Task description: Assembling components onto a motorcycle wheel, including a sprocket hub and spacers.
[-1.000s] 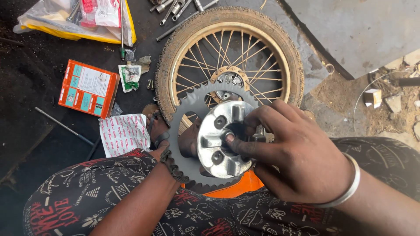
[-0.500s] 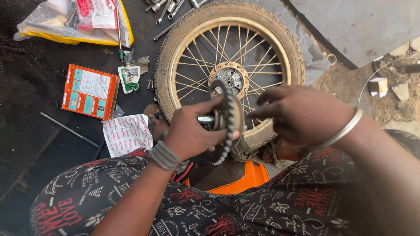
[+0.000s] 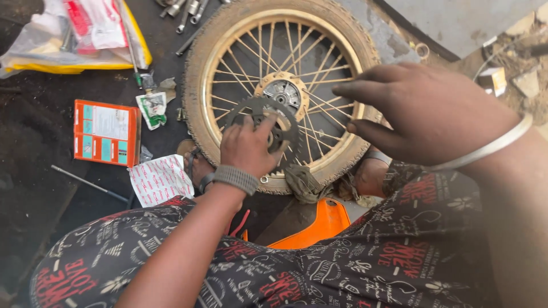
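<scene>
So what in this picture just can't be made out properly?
All in the head view:
- Part of the toothed sprocket: the left hand covers its lower left, so the grip is hidden.
- The far right of the spoked wheel: behind the right hand, which holds nothing visible.
- The metal tools at the top: cut off by the frame edge.
- The orange plastic piece: mostly hidden by the patterned trouser legs.

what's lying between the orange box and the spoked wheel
In the head view, a small torn green-and-white packet lies on the dark ground between the orange box and the wheel, with a few small bits of scrap beside it.
</scene>
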